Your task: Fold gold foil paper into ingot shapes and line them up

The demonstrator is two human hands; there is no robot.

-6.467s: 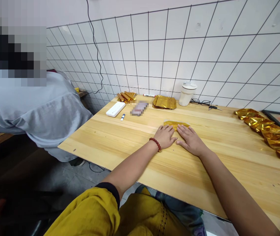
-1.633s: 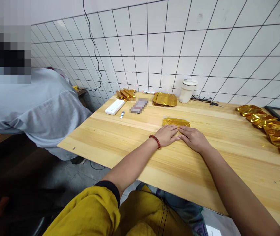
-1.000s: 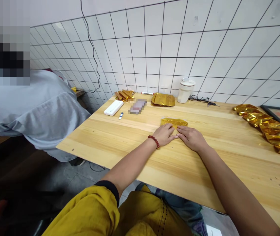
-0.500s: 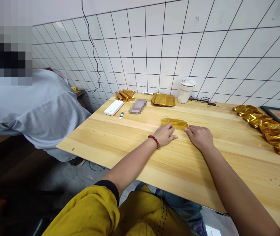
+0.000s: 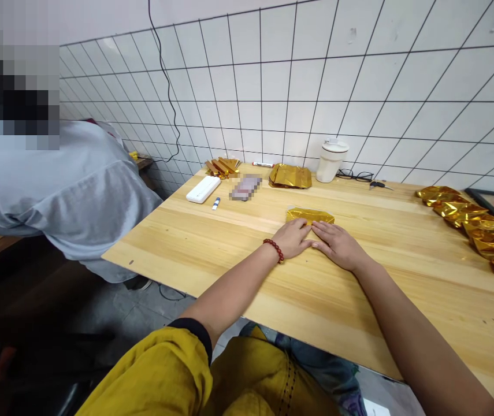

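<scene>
A folded sheet of gold foil paper (image 5: 311, 215) lies flat on the wooden table in front of me. My left hand (image 5: 292, 237), with a red bead bracelet at the wrist, rests its outstretched fingertips on the near edge of the sheet. Close beside it, my right hand (image 5: 337, 244) lies flat with fingers extended, its tips on the same near edge. The two hands almost meet at the middle, covering part of that edge. A stack of gold foil paper (image 5: 290, 176) sits farther back.
Along the back are gold strips (image 5: 223, 166), a marker (image 5: 263, 164), a white cup (image 5: 332, 160), glasses (image 5: 355, 175) and a key (image 5: 381, 185). A white power bank (image 5: 203, 189) stands left. Folded gold foil pieces (image 5: 467, 222) line the right. A person in grey (image 5: 82, 190) sits at left.
My right hand has moved left from the foil's right end to its middle, and its bent fingers have straightened out flat. My left hand has stayed nearly in place.
</scene>
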